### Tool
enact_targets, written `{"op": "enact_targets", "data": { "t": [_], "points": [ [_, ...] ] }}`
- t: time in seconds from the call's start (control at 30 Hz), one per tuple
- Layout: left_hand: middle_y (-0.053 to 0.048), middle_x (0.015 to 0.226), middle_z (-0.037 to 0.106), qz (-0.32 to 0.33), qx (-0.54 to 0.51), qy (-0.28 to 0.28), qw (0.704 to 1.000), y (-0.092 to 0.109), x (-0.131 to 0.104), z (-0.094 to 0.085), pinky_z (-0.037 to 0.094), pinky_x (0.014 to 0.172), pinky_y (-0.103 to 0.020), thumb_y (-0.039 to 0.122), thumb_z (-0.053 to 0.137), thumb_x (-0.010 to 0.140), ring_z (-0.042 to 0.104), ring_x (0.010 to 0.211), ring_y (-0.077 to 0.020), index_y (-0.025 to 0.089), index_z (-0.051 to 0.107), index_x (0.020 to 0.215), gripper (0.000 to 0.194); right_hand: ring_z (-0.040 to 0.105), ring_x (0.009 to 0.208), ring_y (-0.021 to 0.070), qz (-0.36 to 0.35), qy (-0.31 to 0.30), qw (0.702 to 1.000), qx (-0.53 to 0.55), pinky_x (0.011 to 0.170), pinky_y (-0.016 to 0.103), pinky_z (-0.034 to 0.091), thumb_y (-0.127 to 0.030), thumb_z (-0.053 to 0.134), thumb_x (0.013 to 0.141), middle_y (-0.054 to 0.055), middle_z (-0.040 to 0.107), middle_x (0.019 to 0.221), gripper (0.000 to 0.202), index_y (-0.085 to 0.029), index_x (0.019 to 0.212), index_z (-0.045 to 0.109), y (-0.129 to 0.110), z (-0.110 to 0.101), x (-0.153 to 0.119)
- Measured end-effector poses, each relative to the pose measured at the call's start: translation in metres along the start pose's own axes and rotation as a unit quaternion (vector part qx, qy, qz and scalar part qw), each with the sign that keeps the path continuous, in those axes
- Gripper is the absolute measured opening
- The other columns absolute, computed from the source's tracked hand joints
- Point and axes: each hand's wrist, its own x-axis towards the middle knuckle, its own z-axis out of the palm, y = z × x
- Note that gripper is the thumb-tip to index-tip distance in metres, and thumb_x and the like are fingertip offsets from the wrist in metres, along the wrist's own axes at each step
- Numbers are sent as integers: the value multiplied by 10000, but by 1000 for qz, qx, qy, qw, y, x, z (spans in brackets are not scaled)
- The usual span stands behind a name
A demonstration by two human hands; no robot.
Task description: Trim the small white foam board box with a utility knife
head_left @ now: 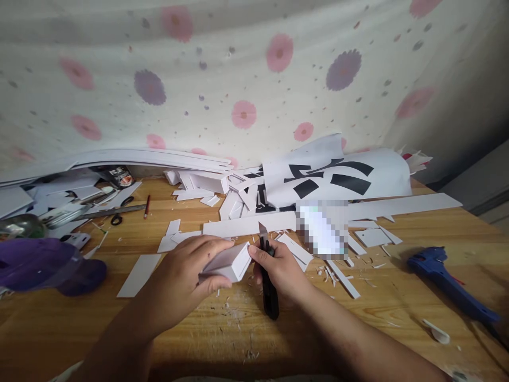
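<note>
wooden table (pixel 238 339) fills the lower view, strewn with white foam-board offcuts too many to count. at twelve o'clock lies one stack of white sheets (pixel 151 158); at one o'clock, one white print with black strokes (pixel 338 178). one purple cap (pixel 47 265) sits at nine o'clock, one blue glue gun (pixel 449 284) at three o'clock. at ten o'clock lie one pair of scissors (pixel 119 215) and one red pencil (pixel 147 206). at centre, the left hand (pixel 186 276) has fingers clamped over one small white foam block (pixel 230 262), held just above the table. the right hand (pixel 282 270), touching the block's right end, has fingers closed around one black utility knife (pixel 268 276), blade up.
</note>
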Motion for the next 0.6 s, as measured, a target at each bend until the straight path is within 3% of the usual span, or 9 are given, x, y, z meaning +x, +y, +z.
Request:
{"op": "enact_targets", "data": {
  "t": [0.1,0.27,0.33,0.47,0.6],
  "points": [
    [-46,1002,705,32,10,86,996,-1,-1,5,542,773,-313,228,552,876,666,899,-189,232,578,1082,208,458,390,69,16,10,1000,17,391,211,338,-544,668,709,-7,643,597,390,-178,721,533,1,-1,2],
    [-59,1053,700,64,62,186,978,-6,-2,18,526,884,-369,125,534,872,661,978,-197,227,566,1085,238,467,378,70,41,12,999,15,405,209,349,-512,676,711,-12,641,545,369,-179,715,517,2,-1,2],
    [-80,1079,699,73,81,195,975,-7,-1,22,514,922,-424,173,588,854,657,1002,-223,216,543,1129,282,469,375,68,42,8,999,19,409,208,348,-499,680,711,-18,637,533,358,-181,713,515,2,-1,2],
    [-133,1190,660,66,116,176,975,-7,2,30,417,1026,-539,333,692,789,623,1091,-283,199,447,1262,549,472,375,67,51,-1,998,29,420,213,353,-459,682,721,-19,626,515,326,-181,687,513,1,-1,1],
    [-149,1238,624,34,135,169,976,-8,3,37,317,1075,-592,360,707,767,591,1132,-307,224,351,1331,680,487,389,67,49,-17,998,29,426,213,368,-446,684,724,-17,630,521,319,-179,677,515,-1,1,-1]
  ]
}}
